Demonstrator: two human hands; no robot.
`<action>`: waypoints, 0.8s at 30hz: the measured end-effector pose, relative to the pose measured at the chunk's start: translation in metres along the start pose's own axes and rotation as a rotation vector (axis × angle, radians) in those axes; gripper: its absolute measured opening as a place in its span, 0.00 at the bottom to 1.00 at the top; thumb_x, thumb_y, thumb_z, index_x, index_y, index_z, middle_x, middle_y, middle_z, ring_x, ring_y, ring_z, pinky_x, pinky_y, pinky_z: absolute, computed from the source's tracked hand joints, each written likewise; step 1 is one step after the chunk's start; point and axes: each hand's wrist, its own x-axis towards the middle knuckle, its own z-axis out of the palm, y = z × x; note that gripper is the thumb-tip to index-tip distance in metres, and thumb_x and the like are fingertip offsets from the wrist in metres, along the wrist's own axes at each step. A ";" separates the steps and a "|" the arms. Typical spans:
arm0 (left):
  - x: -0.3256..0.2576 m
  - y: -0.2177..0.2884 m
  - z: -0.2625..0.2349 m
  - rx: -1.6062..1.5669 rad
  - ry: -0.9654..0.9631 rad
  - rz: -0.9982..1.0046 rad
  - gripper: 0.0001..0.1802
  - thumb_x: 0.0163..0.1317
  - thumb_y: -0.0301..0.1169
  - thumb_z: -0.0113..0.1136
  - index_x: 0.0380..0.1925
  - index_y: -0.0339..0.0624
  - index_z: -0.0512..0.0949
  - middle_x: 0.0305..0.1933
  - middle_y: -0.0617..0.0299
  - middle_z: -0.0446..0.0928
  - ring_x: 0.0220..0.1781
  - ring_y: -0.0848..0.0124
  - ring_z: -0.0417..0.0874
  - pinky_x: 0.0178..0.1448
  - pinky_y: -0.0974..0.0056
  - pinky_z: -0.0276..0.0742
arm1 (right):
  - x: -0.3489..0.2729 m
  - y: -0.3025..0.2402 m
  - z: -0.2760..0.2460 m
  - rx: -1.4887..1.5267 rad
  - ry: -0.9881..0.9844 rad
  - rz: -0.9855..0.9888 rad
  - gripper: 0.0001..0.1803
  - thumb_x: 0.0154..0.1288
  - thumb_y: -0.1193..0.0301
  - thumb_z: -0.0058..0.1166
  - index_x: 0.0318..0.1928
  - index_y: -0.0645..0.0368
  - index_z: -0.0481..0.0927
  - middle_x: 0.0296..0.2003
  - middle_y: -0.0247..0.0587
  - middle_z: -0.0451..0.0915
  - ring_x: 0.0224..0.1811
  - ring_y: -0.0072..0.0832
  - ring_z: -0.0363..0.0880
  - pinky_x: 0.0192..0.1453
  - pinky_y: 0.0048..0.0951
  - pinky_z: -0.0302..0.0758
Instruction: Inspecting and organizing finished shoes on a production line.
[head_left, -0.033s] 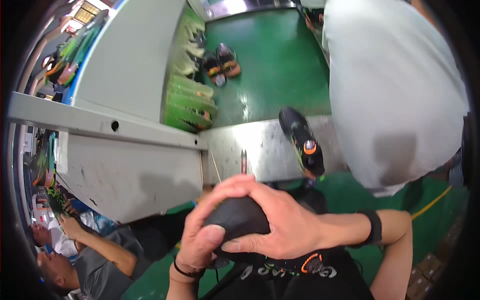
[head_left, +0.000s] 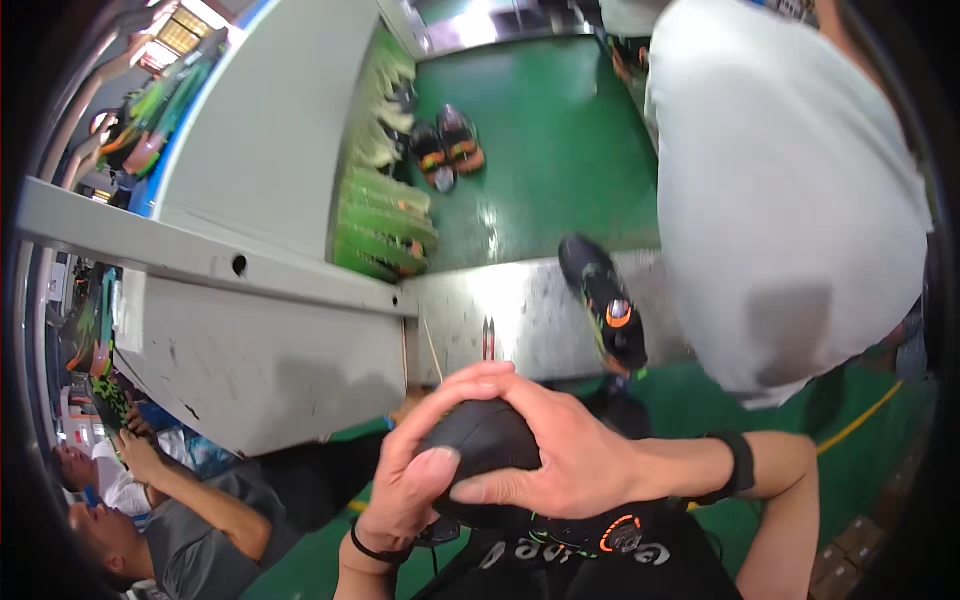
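Observation:
In front of my body I hold a black shoe (head_left: 482,437), its rounded toe pointing away from me. My left hand (head_left: 408,478) wraps the toe from the left, thumb on top. From the right, my right hand (head_left: 572,452) closes over it, its thumb lying across the upper. The fingers of both hands meet at the far side of the toe. An orange-ringed dial (head_left: 622,534) shows beyond my right wrist, near my lap. Another black shoe (head_left: 604,305) with an orange-ringed dial lies on the metal bench (head_left: 535,300). Pincer-like red-handled tool tips (head_left: 489,338) lie there too.
A grey metal cabinet with a frame bar (head_left: 215,265) stands left. Green shoe-shaped pieces (head_left: 385,225) line its far side, near a pair of shoes (head_left: 447,148) on green flooring. A person in pale clothing (head_left: 785,190) is at right; another person (head_left: 205,515) works at lower left.
The view has shifted slightly, so the bench and cabinet sit a little lower in the picture. Both hands keep their grip on the shoe.

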 end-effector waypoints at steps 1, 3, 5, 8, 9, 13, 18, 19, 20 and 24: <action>0.006 -0.005 -0.004 -0.036 0.032 -0.063 0.35 0.62 0.50 0.51 0.58 0.30 0.70 0.67 0.45 0.65 0.67 0.58 0.69 0.70 0.56 0.63 | 0.002 0.000 -0.001 0.088 -0.019 0.159 0.33 0.60 0.58 0.64 0.57 0.66 0.66 0.49 0.50 0.76 0.53 0.41 0.77 0.57 0.36 0.73; 0.015 -0.016 -0.013 -0.218 0.084 -0.151 0.36 0.62 0.48 0.55 0.61 0.28 0.66 0.64 0.48 0.69 0.64 0.61 0.72 0.68 0.59 0.65 | 0.007 0.005 -0.004 0.186 0.011 0.367 0.34 0.60 0.55 0.63 0.57 0.65 0.68 0.47 0.47 0.79 0.51 0.35 0.79 0.57 0.35 0.73; 0.016 -0.033 -0.019 -0.185 0.127 -0.041 0.38 0.61 0.45 0.58 0.63 0.29 0.63 0.63 0.48 0.69 0.63 0.61 0.73 0.68 0.59 0.65 | 0.011 0.015 -0.011 0.097 0.088 0.372 0.34 0.60 0.54 0.63 0.57 0.65 0.69 0.46 0.48 0.79 0.50 0.34 0.79 0.56 0.34 0.74; -0.001 -0.070 -0.019 -0.026 0.201 0.128 0.57 0.51 0.37 0.72 0.71 0.33 0.43 0.71 0.45 0.55 0.72 0.59 0.60 0.74 0.55 0.55 | 0.019 0.047 -0.024 0.128 0.426 0.232 0.36 0.61 0.50 0.62 0.54 0.71 0.70 0.44 0.50 0.81 0.48 0.32 0.80 0.54 0.32 0.74; -0.010 -0.082 -0.016 -0.033 0.163 0.082 0.62 0.48 0.37 0.75 0.72 0.35 0.38 0.73 0.45 0.48 0.75 0.58 0.54 0.75 0.53 0.52 | 0.026 0.063 -0.030 0.124 0.525 0.343 0.37 0.61 0.49 0.62 0.54 0.72 0.69 0.45 0.52 0.80 0.49 0.33 0.80 0.54 0.33 0.74; -0.016 -0.123 -0.017 0.461 0.001 -0.065 0.66 0.45 0.34 0.76 0.72 0.36 0.35 0.75 0.40 0.43 0.76 0.50 0.50 0.76 0.52 0.50 | 0.052 0.140 -0.037 -0.173 0.788 0.625 0.45 0.56 0.42 0.61 0.55 0.74 0.68 0.48 0.61 0.78 0.52 0.45 0.79 0.56 0.39 0.73; 0.038 -0.174 -0.041 0.761 0.222 0.050 0.45 0.45 0.15 0.58 0.68 0.30 0.56 0.69 0.37 0.59 0.72 0.45 0.60 0.74 0.54 0.56 | 0.061 0.211 -0.045 -0.316 0.715 0.724 0.39 0.59 0.47 0.61 0.56 0.71 0.69 0.50 0.57 0.78 0.54 0.41 0.77 0.58 0.37 0.72; 0.042 -0.183 -0.045 0.666 0.210 0.076 0.42 0.45 0.12 0.52 0.66 0.29 0.59 0.68 0.37 0.62 0.72 0.46 0.62 0.74 0.55 0.56 | 0.062 0.217 -0.047 -0.300 0.731 0.737 0.41 0.59 0.47 0.61 0.57 0.71 0.68 0.51 0.58 0.77 0.56 0.44 0.76 0.60 0.39 0.71; 0.048 -0.195 -0.046 0.664 0.210 0.046 0.42 0.45 0.12 0.52 0.66 0.29 0.59 0.68 0.37 0.62 0.72 0.46 0.62 0.74 0.55 0.56 | 0.065 0.220 -0.046 -0.456 0.719 0.738 0.42 0.60 0.47 0.60 0.59 0.72 0.66 0.56 0.63 0.72 0.61 0.50 0.71 0.63 0.41 0.68; 0.070 -0.244 -0.036 0.588 0.396 -0.012 0.38 0.43 0.13 0.45 0.62 0.28 0.64 0.65 0.35 0.65 0.70 0.43 0.64 0.73 0.56 0.57 | 0.040 0.199 -0.035 -0.690 0.489 0.436 0.35 0.64 0.59 0.58 0.61 0.71 0.65 0.63 0.65 0.62 0.67 0.56 0.61 0.69 0.43 0.62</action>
